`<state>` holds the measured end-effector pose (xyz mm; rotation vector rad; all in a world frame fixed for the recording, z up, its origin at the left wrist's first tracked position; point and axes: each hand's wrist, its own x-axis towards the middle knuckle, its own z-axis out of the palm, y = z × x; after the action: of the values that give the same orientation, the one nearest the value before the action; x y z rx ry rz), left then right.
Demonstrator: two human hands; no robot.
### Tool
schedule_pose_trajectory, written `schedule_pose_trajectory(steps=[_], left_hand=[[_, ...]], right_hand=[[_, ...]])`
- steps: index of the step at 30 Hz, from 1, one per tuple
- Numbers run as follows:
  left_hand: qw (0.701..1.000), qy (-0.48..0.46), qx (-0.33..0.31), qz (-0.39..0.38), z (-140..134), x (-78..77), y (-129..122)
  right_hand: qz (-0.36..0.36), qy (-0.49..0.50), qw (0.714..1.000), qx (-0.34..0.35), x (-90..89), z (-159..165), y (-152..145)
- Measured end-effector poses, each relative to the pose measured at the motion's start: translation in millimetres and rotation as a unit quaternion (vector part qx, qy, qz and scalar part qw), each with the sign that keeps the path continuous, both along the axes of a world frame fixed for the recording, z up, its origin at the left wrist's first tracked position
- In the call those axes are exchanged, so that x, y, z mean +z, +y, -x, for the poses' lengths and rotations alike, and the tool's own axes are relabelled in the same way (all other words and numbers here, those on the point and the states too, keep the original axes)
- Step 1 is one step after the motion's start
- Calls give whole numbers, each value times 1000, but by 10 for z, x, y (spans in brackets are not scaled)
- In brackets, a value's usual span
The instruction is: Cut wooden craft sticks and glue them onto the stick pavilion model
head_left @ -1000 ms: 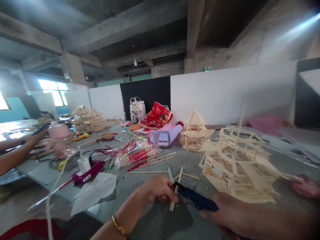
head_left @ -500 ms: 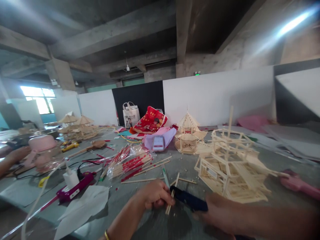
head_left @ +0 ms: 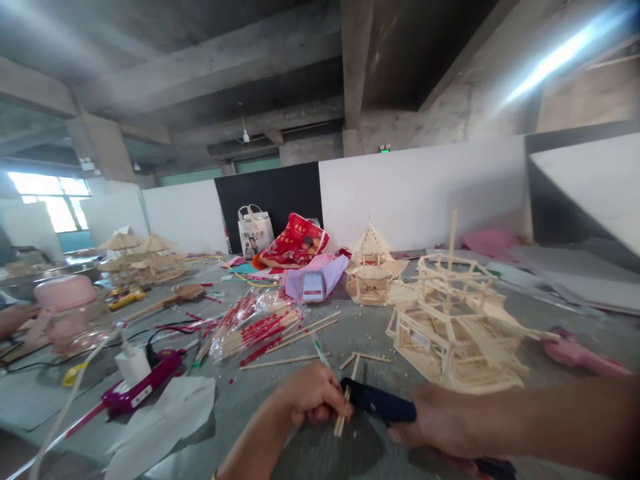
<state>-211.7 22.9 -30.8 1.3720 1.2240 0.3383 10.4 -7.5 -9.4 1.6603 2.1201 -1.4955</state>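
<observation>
Near the tabletop's [head_left: 350, 327] front edge, the left hand [head_left: 310, 397] pinches a thin wooden stick [head_left: 343, 417], its lower end on the grey surface. The right hand [head_left: 440, 423] is closed round a dark blue glue gun [head_left: 377, 403], whose nozzle touches the stick just beside the left fingertips. Right behind the gun stands a big unfinished stick pavilion [head_left: 450, 327]; a smaller finished one [head_left: 371, 267] sits farther back, near the white wall. Three or four loose sticks [head_left: 285, 362] lie between the hands and a bundle of red-wrapped chopsticks [head_left: 260, 327]. To the left lie a magenta glue gun [head_left: 143, 387], a white tissue [head_left: 160, 420] and a pink pot [head_left: 67, 303]. Another person's hand [head_left: 13, 319] shows at the far left edge. A pink tool [head_left: 583, 353] lies at the right.
</observation>
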Motion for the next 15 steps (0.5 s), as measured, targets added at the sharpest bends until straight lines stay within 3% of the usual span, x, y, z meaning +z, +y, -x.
schedule_pose_trajectory(steps=[3, 8, 10, 13, 15], left_hand=[[1000, 5, 3, -8, 2, -24, -4], [999, 13, -2, -44, 61, -20, -23], [997, 9, -3, -70, 88, 4, -42], [995, -9, -8, -102, 110, 67, -67], [992, -29, 1, -126, 111, 128, -76]], right_hand=[[-38, -22, 999, -23, -7, 31, -15], [126, 3, 991, -41, 132, 64, 57], [145, 15, 989, -31, 235, 40, 76], [127, 6, 992, -22, 330, -76, 31], [39, -7, 998, -53, 299, -209, -80]])
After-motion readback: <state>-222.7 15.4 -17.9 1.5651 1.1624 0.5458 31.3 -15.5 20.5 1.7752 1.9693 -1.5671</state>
